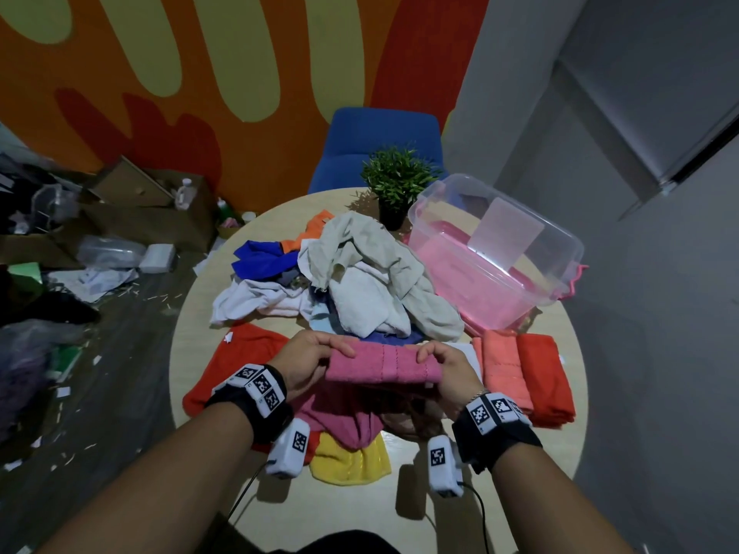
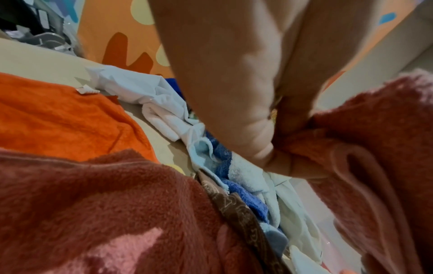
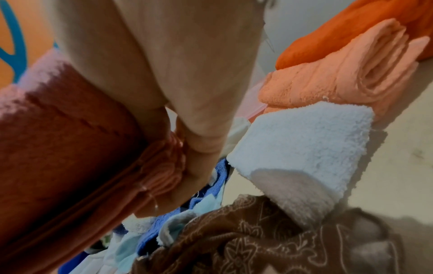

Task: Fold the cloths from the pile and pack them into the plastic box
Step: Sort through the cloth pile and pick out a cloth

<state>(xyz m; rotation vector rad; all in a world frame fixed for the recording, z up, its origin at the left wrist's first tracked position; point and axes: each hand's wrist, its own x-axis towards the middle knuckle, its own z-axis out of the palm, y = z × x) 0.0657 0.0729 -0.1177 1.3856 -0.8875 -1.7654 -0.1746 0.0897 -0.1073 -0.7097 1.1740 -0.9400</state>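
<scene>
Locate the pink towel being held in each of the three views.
Head: pink terry towel at lower centre, stretched between both hands.
Left wrist: along the bottom and right edge, looking reddish.
Right wrist: left half.
Shared landmark: brown patterned cloth, under the towel in both wrist views.

A round pale table (image 1: 208, 297) stands before a wall painted in orange, red and olive shapes (image 1: 240, 74). A blue chair (image 1: 380, 141) sits at its far edge, a small potted plant (image 1: 398, 181) on the tabletop near it. Cardboard boxes (image 1: 152, 209), plastic wrapping (image 1: 110, 251) and paper scraps litter the floor at left.
</scene>
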